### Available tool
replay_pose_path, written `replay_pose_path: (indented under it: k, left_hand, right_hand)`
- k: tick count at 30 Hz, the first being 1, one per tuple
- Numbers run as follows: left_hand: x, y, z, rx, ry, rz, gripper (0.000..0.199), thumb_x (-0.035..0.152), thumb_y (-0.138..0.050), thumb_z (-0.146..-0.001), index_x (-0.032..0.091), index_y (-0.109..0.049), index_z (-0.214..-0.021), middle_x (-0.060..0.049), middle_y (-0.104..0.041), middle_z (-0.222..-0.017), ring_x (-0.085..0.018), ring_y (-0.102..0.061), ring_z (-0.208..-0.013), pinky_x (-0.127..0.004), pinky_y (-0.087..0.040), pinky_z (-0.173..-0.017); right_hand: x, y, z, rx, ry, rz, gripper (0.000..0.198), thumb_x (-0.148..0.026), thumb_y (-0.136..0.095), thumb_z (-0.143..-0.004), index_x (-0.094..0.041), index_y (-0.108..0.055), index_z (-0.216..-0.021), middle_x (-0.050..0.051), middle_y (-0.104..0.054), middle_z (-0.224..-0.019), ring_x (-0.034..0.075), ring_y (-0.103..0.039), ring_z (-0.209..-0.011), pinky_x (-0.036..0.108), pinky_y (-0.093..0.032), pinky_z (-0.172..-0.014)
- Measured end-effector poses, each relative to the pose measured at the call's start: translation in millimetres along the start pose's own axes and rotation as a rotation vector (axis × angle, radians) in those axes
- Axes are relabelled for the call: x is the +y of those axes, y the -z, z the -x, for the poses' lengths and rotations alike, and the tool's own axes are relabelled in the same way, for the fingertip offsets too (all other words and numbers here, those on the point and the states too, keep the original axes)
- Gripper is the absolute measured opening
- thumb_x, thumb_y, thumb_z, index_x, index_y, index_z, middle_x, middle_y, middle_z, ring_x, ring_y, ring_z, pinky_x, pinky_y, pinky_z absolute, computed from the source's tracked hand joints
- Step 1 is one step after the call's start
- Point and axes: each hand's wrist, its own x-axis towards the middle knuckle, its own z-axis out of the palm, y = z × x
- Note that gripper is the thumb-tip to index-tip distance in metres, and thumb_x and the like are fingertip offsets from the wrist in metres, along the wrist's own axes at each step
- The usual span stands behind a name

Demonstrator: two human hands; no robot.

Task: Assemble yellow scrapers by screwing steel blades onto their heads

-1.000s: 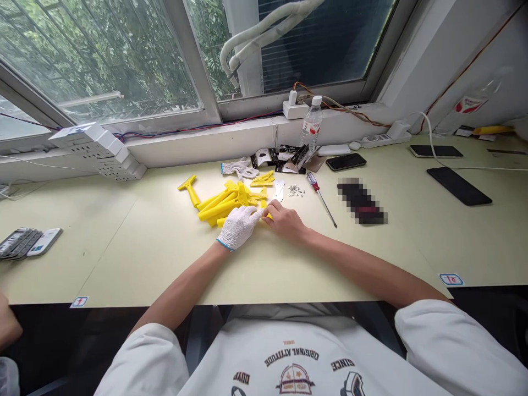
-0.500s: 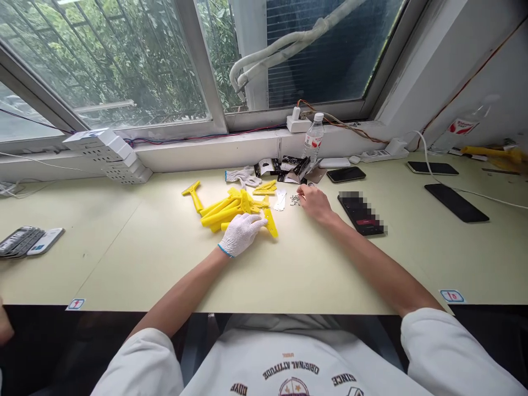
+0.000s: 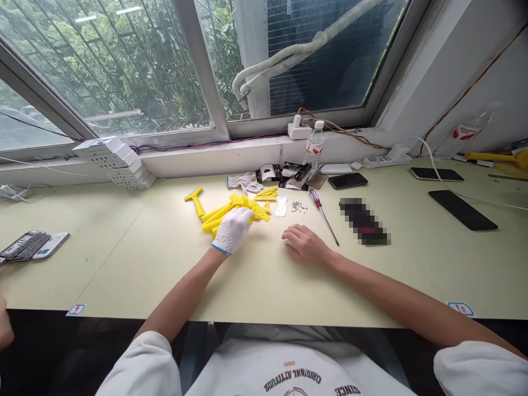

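My left hand (image 3: 232, 226), in a white knit glove with a blue cuff, is closed at the near side of a pile of yellow plastic scrapers (image 3: 218, 213). Its fingers seem to grip one scraper, though the hand covers most of it. Bare, my right hand (image 3: 306, 246) rests on the table with its fingers curled in; whatever may be inside is hidden. Beyond it are a small heap of screws (image 3: 297, 207) and white flat strips (image 3: 281, 205). A screwdriver (image 3: 323, 214) with a red and clear handle lies to its right.
One scraper (image 3: 195, 201) lies apart on the left. Behind are yellow plastic pieces (image 3: 267, 193), another glove (image 3: 245, 182), black packets (image 3: 293, 175) and a water bottle (image 3: 315, 144). Phones (image 3: 462, 209) lie at right. White boxes (image 3: 116, 161) are stacked by the window.
My right hand has come back from the screws toward me, uncovering the screwdriver. My left hand has shifted slightly left with its wrist turned, and the scraper head beside it no longer sticks out toward me.
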Motion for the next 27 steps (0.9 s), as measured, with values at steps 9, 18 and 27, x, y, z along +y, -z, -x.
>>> replay_pose_path:
  k: [9,18,27]
  left_hand:
    - [-62,23,-26,-0.165,0.382,0.098,0.036,0.017,-0.057,-0.096,0.023,-0.078,-0.124,-0.01,-0.082,-0.121,-0.03,-0.076,-0.11,-0.039,-0.059,-0.097]
    - [-96,25,-34,-0.155,0.546,0.096,0.043,0.039,-0.052,-0.102,0.025,-0.078,-0.133,-0.01,-0.081,-0.13,-0.027,-0.073,-0.122,-0.035,-0.055,-0.106]
    - [-184,53,-36,-0.296,0.987,-0.06,0.056,0.063,-0.073,-0.079,0.015,-0.081,-0.106,-0.021,-0.081,-0.097,-0.04,-0.075,-0.097,-0.043,-0.055,-0.081]
  right_hand:
    - [3,-3,-7,-0.052,-0.039,0.006,0.022,-0.011,-0.056,-0.099,-0.021,-0.067,-0.114,0.014,-0.076,-0.113,0.032,-0.068,-0.105,0.05,-0.058,-0.094]
    - [0,-1,-7,-0.04,-0.053,0.036,0.02,-0.013,-0.06,-0.098,-0.022,-0.069,-0.114,0.012,-0.078,-0.113,0.031,-0.07,-0.106,0.047,-0.059,-0.095]
    - [48,65,-6,0.056,-0.718,0.27,0.03,-0.041,-0.057,-0.105,-0.019,-0.064,-0.124,0.023,-0.075,-0.122,0.041,-0.073,-0.102,0.049,-0.054,-0.08]
